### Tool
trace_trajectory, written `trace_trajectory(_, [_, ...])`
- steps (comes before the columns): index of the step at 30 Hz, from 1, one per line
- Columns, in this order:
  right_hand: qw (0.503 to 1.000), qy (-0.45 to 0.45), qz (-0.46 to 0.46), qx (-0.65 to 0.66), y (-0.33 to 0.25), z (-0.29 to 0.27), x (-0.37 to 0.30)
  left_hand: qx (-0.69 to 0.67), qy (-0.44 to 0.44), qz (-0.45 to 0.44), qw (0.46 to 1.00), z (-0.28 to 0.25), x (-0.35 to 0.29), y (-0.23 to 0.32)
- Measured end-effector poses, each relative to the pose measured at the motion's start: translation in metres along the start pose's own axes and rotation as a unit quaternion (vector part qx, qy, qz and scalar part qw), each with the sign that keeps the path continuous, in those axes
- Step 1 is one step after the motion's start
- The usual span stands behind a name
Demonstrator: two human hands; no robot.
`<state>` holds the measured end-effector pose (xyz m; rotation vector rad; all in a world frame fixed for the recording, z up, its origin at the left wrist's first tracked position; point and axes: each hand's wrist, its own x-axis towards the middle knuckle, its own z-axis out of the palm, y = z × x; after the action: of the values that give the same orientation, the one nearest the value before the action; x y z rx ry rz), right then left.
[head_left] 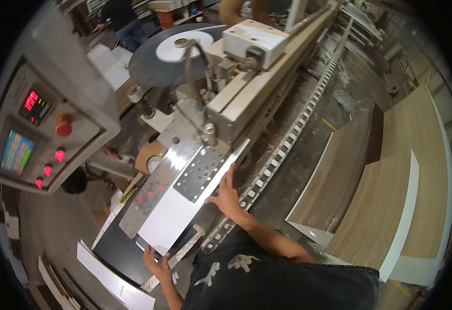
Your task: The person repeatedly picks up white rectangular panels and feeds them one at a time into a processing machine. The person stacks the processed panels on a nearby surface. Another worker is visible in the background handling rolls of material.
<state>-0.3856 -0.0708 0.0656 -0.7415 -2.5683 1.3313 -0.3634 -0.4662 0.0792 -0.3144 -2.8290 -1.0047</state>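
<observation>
A long white panel (172, 219) lies flat on the metal worktable of an edge-banding machine (146, 200), pointing away to the right. At its near end, my left hand (158, 264) holds the edge with thumb and fingers apart around it. Farther up, my right hand (227, 197) grips the right long edge; its thumb reaches onto the panel while the fingers extend along the side. A perforated metal plate (201, 174) sits beside the panel, below the machine head. The undersides of both grips are hidden.
A control box (50, 121) with lit buttons and a screen stands left. Beyond it is a round reel table (148, 59). A roller track (280, 155) runs along the right. Wood-grain boards (339, 175) lean at right; white strips (115, 279) lie lower left. Another person (120, 18) stands far left.
</observation>
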Motion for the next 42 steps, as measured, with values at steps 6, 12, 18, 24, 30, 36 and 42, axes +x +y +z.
trace_trajectory(6, [0.999, 0.030, -0.001, -0.011, 0.020, -0.056, 0.038, 0.106, 0.007, 0.057, 0.993, 0.046, 0.031, 0.042])
trace_trajectory(12, [0.922, -0.157, 0.128, 0.332, 0.005, -0.007, -0.029, 0.083, 0.040, 0.135, 0.987, 0.107, 0.051, 0.065])
trace_trajectory(18, [0.775, -0.193, 0.111, 0.592, -0.057, 0.003, -0.067, 0.098, -0.152, 0.138, 0.974, 0.089, 0.076, 0.117])
trace_trajectory(24, [0.749, -0.002, 0.180, 0.637, -0.056, 0.030, -0.009, -0.227, -0.175, 0.047, 0.957, 0.025, 0.034, 0.133])
trace_trajectory(30, [0.784, 0.033, 0.145, 0.602, 0.018, -0.063, -0.075, -0.286, -0.348, 0.245, 0.859, 0.022, -0.022, 0.182])
trace_trajectory(36, [0.826, 0.123, 0.120, 0.536, 0.003, -0.103, -0.270, -0.376, -0.450, 0.158, 0.794, 0.017, -0.072, 0.180])
trace_trajectory(42, [0.768, 0.462, 0.141, 0.420, 0.063, -0.163, -0.450, -0.357, -0.515, 0.271, 0.730, 0.010, -0.118, 0.280])
